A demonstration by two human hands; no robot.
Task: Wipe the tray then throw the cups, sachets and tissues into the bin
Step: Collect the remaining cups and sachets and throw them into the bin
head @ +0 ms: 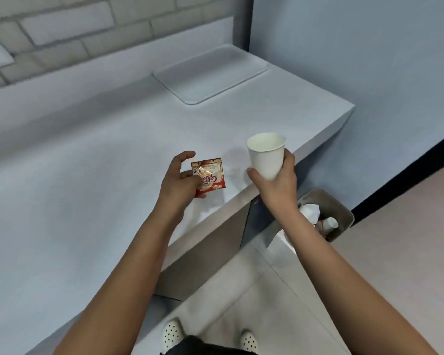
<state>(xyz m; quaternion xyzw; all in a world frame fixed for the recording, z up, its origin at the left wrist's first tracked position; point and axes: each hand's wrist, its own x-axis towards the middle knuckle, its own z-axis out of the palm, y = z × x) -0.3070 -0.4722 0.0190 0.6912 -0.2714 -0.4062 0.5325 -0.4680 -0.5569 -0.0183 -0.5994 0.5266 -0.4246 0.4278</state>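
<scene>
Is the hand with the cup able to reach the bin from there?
Probably yes. The right hand holds the paper cup at the counter's edge, and the open bin stands on the floor just below and beside it, with nothing between them.

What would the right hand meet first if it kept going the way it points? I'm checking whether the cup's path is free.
Probably nothing close: the right hand, gripping the paper cup, points up and away over the counter. The tray lies further along, though depth is unclear.
</scene>
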